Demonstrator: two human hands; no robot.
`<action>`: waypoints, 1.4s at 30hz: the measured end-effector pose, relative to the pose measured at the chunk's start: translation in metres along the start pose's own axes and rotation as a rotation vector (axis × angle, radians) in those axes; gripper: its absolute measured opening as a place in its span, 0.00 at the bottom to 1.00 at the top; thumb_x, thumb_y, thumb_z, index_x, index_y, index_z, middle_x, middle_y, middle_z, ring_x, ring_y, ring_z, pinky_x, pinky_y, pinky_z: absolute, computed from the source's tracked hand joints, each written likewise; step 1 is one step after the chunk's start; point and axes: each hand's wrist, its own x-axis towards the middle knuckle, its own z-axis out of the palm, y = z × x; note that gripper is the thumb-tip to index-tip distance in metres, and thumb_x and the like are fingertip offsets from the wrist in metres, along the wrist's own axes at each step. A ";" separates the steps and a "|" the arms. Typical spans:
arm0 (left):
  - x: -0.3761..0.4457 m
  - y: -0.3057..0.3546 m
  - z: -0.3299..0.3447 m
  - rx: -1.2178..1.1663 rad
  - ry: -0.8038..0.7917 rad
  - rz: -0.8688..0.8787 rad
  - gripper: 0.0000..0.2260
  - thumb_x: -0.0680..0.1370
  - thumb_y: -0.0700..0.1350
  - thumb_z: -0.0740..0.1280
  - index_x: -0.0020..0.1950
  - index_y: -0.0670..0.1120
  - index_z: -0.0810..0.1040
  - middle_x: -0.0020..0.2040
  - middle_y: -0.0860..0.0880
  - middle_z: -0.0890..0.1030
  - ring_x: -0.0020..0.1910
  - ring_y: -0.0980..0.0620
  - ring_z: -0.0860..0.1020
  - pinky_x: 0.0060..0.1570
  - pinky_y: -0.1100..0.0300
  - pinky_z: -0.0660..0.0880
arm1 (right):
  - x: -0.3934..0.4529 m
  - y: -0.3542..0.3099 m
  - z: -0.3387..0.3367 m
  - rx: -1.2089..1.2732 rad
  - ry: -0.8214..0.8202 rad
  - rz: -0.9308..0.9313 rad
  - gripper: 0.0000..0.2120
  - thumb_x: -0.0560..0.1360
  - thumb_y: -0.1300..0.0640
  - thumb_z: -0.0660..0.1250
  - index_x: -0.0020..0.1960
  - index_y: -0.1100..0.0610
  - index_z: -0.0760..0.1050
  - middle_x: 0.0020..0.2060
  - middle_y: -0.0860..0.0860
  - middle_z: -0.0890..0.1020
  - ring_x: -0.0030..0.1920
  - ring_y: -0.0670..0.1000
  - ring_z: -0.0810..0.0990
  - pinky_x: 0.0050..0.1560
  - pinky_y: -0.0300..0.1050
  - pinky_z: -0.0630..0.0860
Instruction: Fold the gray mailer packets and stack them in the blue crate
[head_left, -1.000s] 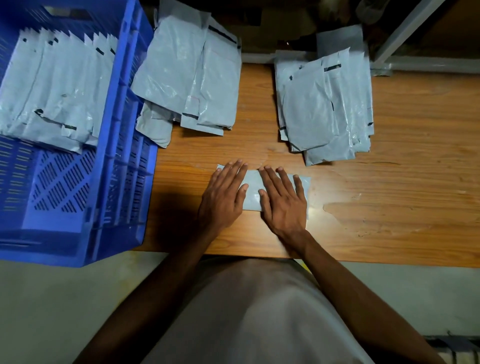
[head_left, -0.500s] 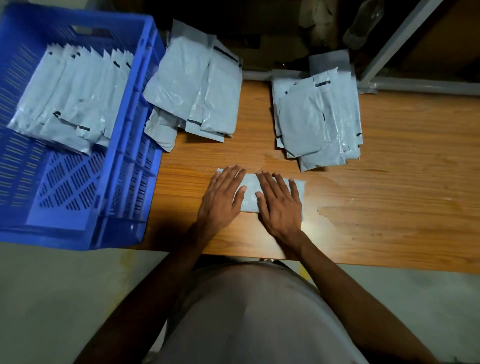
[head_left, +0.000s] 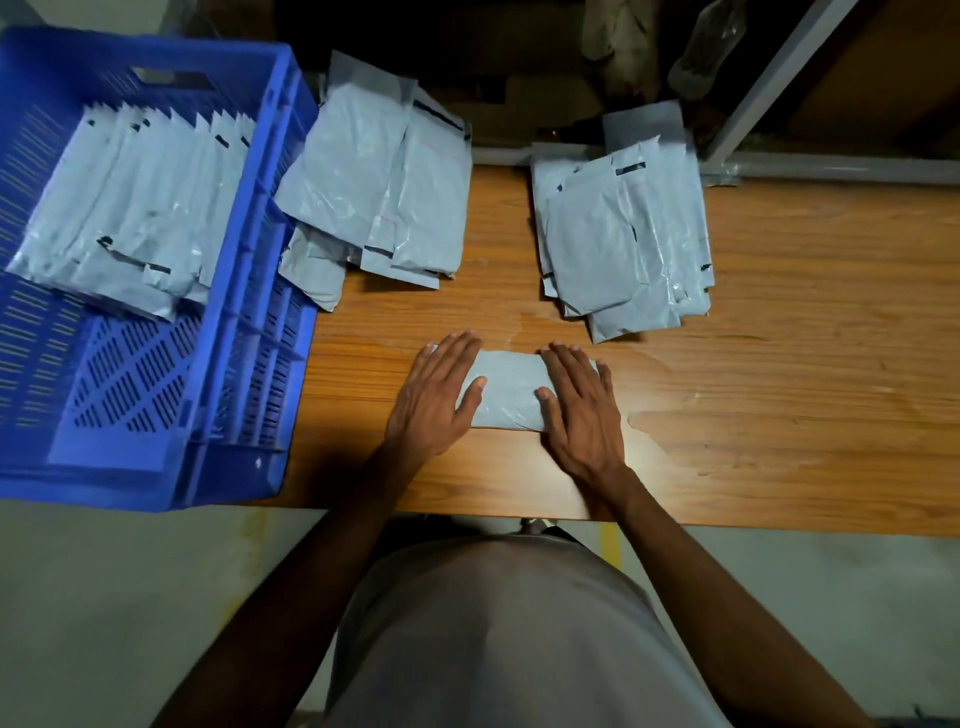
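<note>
A folded gray mailer packet (head_left: 511, 389) is pressed flat on the tabletop (head_left: 779, 364) near its front edge, directly ahead of the person. Its long axis runs left to right. The left hand (head_left: 436, 400) is laid over its left end and the right hand (head_left: 582, 410) over its right end, both with fingers straight and flat, nothing gripped. The blue crate (head_left: 249, 312), already holding a row of folded packets (head_left: 130, 218), stands just beside the tabletop's left side, so the left hand is judged the nearer one for the transfer. Two piles of packets, the left pile (head_left: 379, 182) and the right pile (head_left: 623, 234), are seen farther back.
</note>
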 end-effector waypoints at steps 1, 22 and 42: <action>0.001 0.000 0.000 -0.005 0.002 -0.001 0.26 0.87 0.55 0.52 0.84 0.46 0.60 0.83 0.48 0.62 0.83 0.51 0.57 0.82 0.50 0.50 | 0.000 0.000 0.001 0.018 0.004 0.016 0.25 0.87 0.48 0.52 0.82 0.54 0.63 0.81 0.52 0.66 0.82 0.53 0.59 0.83 0.58 0.52; 0.007 -0.005 0.002 -0.084 -0.006 -0.001 0.26 0.86 0.55 0.53 0.84 0.48 0.60 0.83 0.49 0.62 0.83 0.52 0.57 0.81 0.44 0.53 | 0.007 -0.003 -0.002 0.028 0.003 0.028 0.24 0.86 0.50 0.54 0.81 0.56 0.66 0.80 0.53 0.68 0.80 0.55 0.64 0.80 0.60 0.58; -0.018 -0.008 -0.011 0.049 0.200 0.208 0.26 0.75 0.37 0.58 0.71 0.47 0.78 0.75 0.47 0.75 0.79 0.46 0.67 0.78 0.34 0.56 | -0.041 -0.080 0.008 -0.258 -0.078 0.287 0.40 0.79 0.35 0.60 0.82 0.56 0.58 0.76 0.59 0.68 0.75 0.65 0.66 0.74 0.66 0.63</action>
